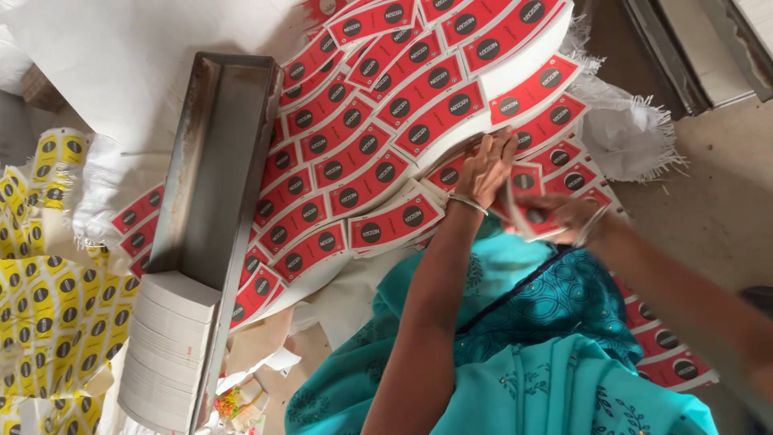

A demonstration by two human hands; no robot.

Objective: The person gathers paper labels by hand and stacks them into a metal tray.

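Over heap of red labels point(378, 137): left hand point(487, 165) pressing stack, right hand point(564, 216) clamped on bunch; one metal tray point(217, 161)

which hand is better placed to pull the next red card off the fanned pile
Left, probably. The left hand already rests on the fanned red cards, fingers at their edges. The right hand is full, gripping a small stack of cards.

One metal trough point(211, 169), one white card stack point(165, 350), perhaps fifty red labels point(378, 165), countless yellow ones point(48, 322).
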